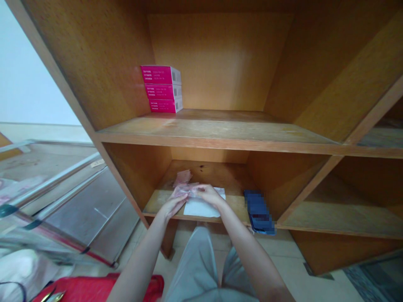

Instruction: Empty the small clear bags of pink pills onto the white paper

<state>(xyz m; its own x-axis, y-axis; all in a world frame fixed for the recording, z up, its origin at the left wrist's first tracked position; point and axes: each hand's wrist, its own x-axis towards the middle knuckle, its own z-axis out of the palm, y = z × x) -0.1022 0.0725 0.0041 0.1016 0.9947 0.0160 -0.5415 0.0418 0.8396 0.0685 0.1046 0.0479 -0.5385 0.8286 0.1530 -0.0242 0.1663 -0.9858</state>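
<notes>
Head view
- Left hand [171, 205] and right hand [209, 195] reach into the lower bay of a wooden shelf unit [214, 142], at 6 o'clock from frame centre.
- Fingers [204, 191] of both hands lie on a crinkled, translucent pink plastic packet [185, 191]. They are not clenched; whether they grip firmly cannot be told.
- The packet sits over a flat white paper sheet [201, 208], near the shelf's front edge.
- A second pink packet [183, 178] lies near the hands, at 12 o'clock from them.
- Risk: thin, slick film could slip from light fingers, and the sheet beneath could slide over the edge if dragged.
- A dark blue object [258, 212], too pixelated to identify, overhangs the shelf edge at 3 o'clock from the hands; a forearm bump could knock it off.
- Three stacked magenta card boxes [162, 89] with pale ends stand on the upper shelf, at 11 o'clock from frame centre. The narrow stack could topple if jarred.
- Shelf boards: orange-brown veneer, scuffed and worn.
</notes>
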